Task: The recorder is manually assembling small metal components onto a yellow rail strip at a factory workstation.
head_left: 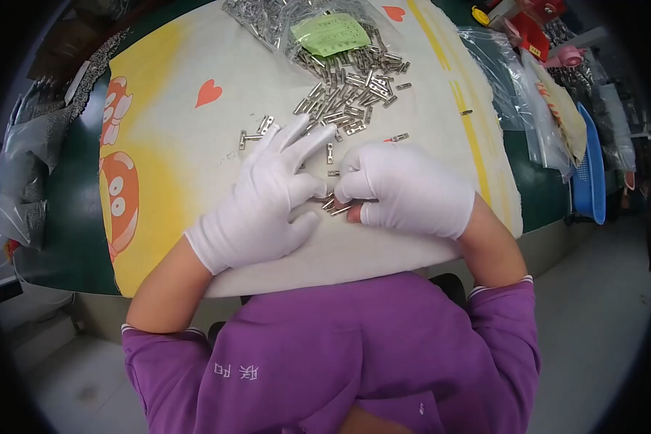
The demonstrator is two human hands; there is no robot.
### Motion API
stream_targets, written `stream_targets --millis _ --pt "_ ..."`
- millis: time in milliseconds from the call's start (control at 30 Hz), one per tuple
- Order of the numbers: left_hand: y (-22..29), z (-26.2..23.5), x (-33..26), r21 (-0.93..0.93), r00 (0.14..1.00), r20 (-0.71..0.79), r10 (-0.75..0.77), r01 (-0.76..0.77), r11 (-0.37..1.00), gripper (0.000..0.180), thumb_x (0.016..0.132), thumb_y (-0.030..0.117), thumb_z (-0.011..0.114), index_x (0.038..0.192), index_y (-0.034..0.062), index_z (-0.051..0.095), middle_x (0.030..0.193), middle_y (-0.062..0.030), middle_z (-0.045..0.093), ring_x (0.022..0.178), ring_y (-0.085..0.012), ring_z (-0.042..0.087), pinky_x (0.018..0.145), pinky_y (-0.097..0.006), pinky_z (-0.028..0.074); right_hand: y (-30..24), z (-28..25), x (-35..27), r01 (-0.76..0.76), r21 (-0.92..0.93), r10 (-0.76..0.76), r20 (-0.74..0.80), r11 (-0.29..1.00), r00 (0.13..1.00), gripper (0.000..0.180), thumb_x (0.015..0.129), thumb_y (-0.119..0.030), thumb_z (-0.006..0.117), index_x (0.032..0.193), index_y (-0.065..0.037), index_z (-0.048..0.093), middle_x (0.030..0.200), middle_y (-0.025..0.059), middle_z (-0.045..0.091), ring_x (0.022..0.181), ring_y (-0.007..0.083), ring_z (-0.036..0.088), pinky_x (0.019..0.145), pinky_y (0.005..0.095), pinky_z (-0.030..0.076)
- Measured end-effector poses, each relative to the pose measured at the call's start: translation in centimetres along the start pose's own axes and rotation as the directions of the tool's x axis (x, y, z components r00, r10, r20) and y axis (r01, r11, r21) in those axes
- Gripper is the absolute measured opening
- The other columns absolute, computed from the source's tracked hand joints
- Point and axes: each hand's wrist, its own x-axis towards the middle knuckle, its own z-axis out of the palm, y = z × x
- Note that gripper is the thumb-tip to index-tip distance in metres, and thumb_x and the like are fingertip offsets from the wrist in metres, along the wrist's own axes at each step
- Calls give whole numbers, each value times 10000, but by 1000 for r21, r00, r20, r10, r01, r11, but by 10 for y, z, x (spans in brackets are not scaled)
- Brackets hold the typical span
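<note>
White gloves cover both my hands, the right one with its thumb tip and a fingertip bare. My right hand (409, 184) is closed, pinching several small silvery metal pieces (340, 208) that stick out to the left. Beside it, my left hand (264, 195) has its fingers spread, the upper ones reaching toward the pile and the index fingertip close to the held pieces. Between the hands lie a slim metal piece with holes (330, 153) and a shorter one (333, 173). Farther off spreads a loose pile of similar metal pieces (347, 98).
A clear plastic bag (267, 22) with a green label (330, 34) holds more pieces behind the pile. The printed cloth (173, 137) covers a green table (79, 210). Plastic bags (495, 72) and a blue basket (592, 170) are at the right; grey bags (29, 152) sit left.
</note>
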Motion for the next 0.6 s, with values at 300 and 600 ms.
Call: stream_targets --millis 300,600 --pt "-11 1 -4 -30 993 -117 18 -21 999 164 750 82 719 865 38 610 1421 -209 481 1361 -474 380 1128 -594 281 20 -5 4 -115 184 126 -47 976 991 102 775 -62 745 847 -47 675 834 76 605 790 215 606 710 322 495" --pt "-50 -1 0 -354 757 -599 -261 42 934 315 911 -57 592 1210 18 529 1270 -134 569 1141 -225 604 944 -333 507 11 -1 7 87 -124 -144 -590 988 794 169 808 -245 729 907 -110 704 812 74 642 779 272 632 672 387 522"
